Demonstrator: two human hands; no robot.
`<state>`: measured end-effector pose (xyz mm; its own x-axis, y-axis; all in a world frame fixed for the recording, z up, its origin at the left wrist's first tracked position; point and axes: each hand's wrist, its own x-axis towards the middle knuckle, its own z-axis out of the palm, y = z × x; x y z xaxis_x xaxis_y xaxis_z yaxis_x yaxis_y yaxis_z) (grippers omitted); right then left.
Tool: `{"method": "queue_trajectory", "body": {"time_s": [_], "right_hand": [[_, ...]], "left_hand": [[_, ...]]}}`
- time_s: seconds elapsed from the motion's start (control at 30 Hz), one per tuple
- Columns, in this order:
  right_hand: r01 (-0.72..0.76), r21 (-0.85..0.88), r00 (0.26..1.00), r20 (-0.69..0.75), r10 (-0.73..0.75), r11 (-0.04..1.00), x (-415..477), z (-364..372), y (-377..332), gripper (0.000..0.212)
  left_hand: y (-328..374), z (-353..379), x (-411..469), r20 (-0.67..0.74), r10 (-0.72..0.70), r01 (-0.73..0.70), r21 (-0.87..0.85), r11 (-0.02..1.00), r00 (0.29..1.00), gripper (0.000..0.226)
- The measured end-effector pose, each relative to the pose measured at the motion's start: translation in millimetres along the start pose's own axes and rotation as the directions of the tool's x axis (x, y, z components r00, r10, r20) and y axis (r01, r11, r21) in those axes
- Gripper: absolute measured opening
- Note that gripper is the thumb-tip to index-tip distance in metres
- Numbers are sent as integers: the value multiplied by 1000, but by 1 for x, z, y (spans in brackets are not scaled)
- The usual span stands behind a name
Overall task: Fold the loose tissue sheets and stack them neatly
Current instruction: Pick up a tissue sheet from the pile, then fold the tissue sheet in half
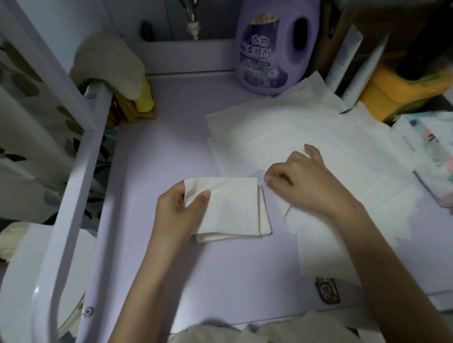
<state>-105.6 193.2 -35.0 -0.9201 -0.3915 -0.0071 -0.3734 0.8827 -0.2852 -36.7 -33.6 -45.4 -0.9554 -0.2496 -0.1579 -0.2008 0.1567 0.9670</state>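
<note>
The left hand (179,211) pinches the far-left corner of the folded stack (234,212), with the thumb pressed on top and the fingers tucked beneath. The stack is a small cream square lying near the middle of the lavender counter (174,273). Layered edges show along its right and near sides and look roughly lined up.

The right hand (301,180) rests just beside the stack's far-right corner, on the left edge of the loose sheets (284,127). Its fingers curl downward. Whether they pinch a sheet or only press on it cannot be told.

The loose sheets lie flat and overlapping across the right half of the counter. They run from near the back edge almost to the front edge and pass under the right forearm.

A purple bottle (276,36) stands at the back edge, touching the far sheets. A floral tissue pack (439,156) sits at the right edge, and a pale cloth (109,61) hangs over a rail at the back-left corner.

The task appears to be in its early part. Only a few sheets seem folded and stacked, and a broad spread waits unfolded. How many sheets remain cannot be counted.
</note>
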Motion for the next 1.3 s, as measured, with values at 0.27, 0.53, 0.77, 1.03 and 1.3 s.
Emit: {"method": "queue_trajectory", "body": {"time_s": [0.27, 0.53, 0.77, 1.03, 1.3], "right_hand": [[59, 21, 998, 23, -60, 998, -14, 13, 1, 20], [-76, 235, 986, -127, 108, 969, -18, 27, -12, 32], [-124, 256, 978, -131, 161, 959, -19, 29, -15, 29], [-207, 442, 975, 19, 221, 873, -32, 20, -31, 47], [-256, 367, 967, 101, 235, 894, -43, 34, -48, 52]], "left_hand": [[-2, 10, 0, 34, -10, 8, 76, 997, 999, 11], [-6, 19, -1, -21, 51, -42, 301, 953, 998, 29], [11, 4, -22, -86, 154, -65, 634, 770, 984, 65], [12, 11, -33, 24, -133, 133, 18, 991, 991, 55], [-6, 26, -39, 45, -113, 111, 39, 993, 993, 61]]}}
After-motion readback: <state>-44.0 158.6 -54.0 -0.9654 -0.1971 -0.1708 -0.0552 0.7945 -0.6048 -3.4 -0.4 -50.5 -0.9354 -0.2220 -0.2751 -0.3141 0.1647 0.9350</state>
